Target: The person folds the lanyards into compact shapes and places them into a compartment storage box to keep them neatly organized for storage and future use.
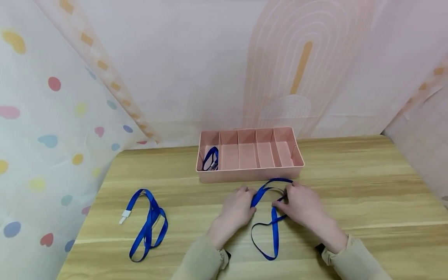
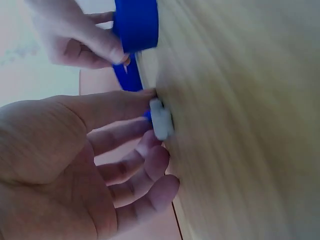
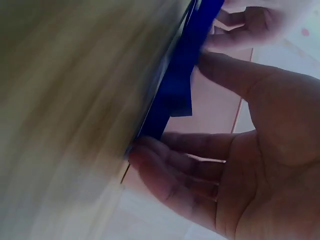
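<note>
A blue lanyard (image 1: 275, 233) lies looped on the table between the two hands. My left hand (image 1: 238, 206) pinches one end of it between thumb and index finger. At those fingertips the left wrist view shows the lanyard's white clip (image 2: 161, 120), while the other fingers curve loosely. On the other side, my right hand (image 1: 304, 204) holds the strap, with its thumb and fingertips at the blue band (image 3: 182, 65) in the right wrist view. From between the hands the strap arcs toward the box, and a loose loop hangs toward the person.
Behind the hands stands a pink divided box (image 1: 250, 175), with a coiled blue lanyard (image 1: 211, 157) in its leftmost compartment. Another blue lanyard (image 1: 148, 225) with a white clip lies on the wooden table (image 1: 367, 186) at left. A patterned cloth (image 1: 175, 77) hangs behind.
</note>
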`<state>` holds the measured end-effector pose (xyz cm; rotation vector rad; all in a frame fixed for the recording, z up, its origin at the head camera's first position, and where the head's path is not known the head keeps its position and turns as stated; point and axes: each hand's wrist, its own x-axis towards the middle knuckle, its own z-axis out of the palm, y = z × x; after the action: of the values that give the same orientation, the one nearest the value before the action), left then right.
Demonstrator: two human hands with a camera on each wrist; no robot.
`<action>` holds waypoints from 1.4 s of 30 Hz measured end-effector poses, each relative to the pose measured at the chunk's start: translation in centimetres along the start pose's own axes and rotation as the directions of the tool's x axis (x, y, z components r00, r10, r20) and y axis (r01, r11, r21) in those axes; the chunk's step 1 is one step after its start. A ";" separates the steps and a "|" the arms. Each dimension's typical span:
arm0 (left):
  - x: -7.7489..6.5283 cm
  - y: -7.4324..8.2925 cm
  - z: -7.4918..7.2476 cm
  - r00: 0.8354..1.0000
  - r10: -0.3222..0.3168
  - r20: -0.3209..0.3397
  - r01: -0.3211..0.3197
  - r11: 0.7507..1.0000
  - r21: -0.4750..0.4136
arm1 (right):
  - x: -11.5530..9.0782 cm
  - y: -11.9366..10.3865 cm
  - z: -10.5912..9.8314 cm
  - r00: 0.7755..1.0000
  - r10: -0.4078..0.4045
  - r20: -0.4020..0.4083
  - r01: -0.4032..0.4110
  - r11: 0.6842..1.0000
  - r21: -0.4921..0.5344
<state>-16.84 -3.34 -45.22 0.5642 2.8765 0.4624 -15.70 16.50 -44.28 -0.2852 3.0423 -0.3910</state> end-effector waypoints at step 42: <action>-3.5 -6.3 -2.5 0.998 0.060 -0.032 -0.063 0.995 -0.082 | 0.1 -0.9 0.3 0.992 -0.105 0.073 0.104 0.994 0.020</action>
<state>-16.37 -10.95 -44.56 0.6382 2.8589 0.6023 -15.66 15.57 -44.38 -0.4495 2.9588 -0.4018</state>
